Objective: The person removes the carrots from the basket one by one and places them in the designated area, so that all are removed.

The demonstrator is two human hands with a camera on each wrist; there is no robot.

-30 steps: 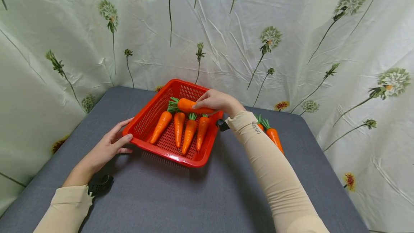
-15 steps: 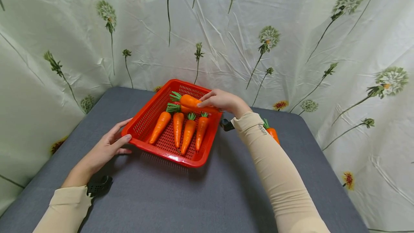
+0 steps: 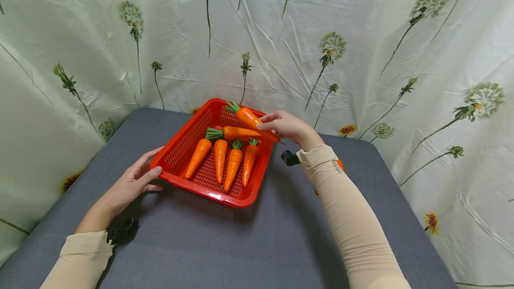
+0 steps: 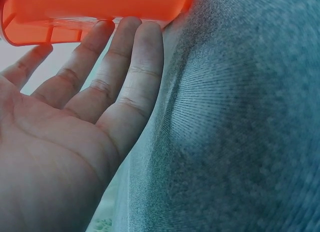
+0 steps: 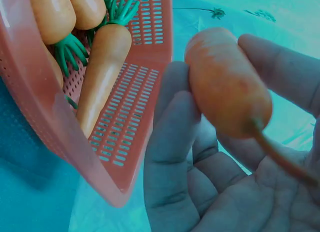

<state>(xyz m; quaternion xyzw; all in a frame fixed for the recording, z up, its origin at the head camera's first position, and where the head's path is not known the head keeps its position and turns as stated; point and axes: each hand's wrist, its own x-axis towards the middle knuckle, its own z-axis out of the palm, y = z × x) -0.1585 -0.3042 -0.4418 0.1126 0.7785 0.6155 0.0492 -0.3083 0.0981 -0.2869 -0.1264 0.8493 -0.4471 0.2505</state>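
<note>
Here the right hand (image 3: 290, 127) pinches a carrot (image 3: 247, 117), the straight-fingered left hand (image 3: 130, 182) touching a basket (image 3: 214, 197).

Right hand (image 3: 287, 126): pinches green-topped carrot (image 3: 248, 117)
Left hand (image 3: 130, 182): touches red plastic basket (image 3: 213, 197)
Between them: five carrots (image 3: 234, 164), inside basket

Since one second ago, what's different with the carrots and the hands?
The right hand, still holding its carrot, has moved right, uncovering more of the crosswise carrot. The left hand stays at the red basket, which hasn't moved, nor have the four front carrots.
</note>
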